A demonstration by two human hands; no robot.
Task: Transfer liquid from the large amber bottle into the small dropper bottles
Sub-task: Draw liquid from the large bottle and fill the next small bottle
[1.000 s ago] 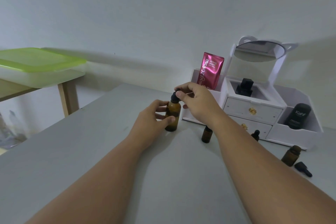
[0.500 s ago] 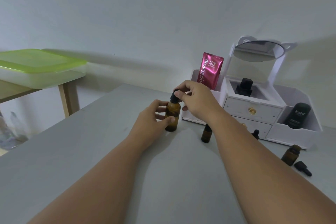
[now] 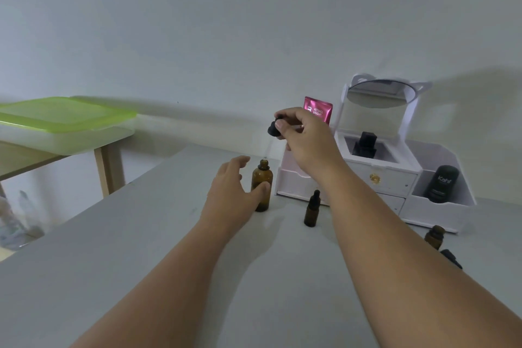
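Right hand point(image 3: 308, 141) pinches the black dropper cap point(image 3: 273, 129) above the upright, open large amber bottle point(image 3: 261, 185), while the spread left hand point(image 3: 233, 195) touches it on the grey table point(image 3: 141, 234) by a pale wall.

Amber btl point(image 3: 261, 184), blk dropper cap point(image 3: 273, 129)

On the table point(image 3: 141, 248), the large bottle point(image 3: 262, 186) stood left of a small dropper bottle point(image 3: 311, 210). Behind them sat an organiser point(image 3: 395, 181); another small bottle point(image 3: 435, 237) stood far right.
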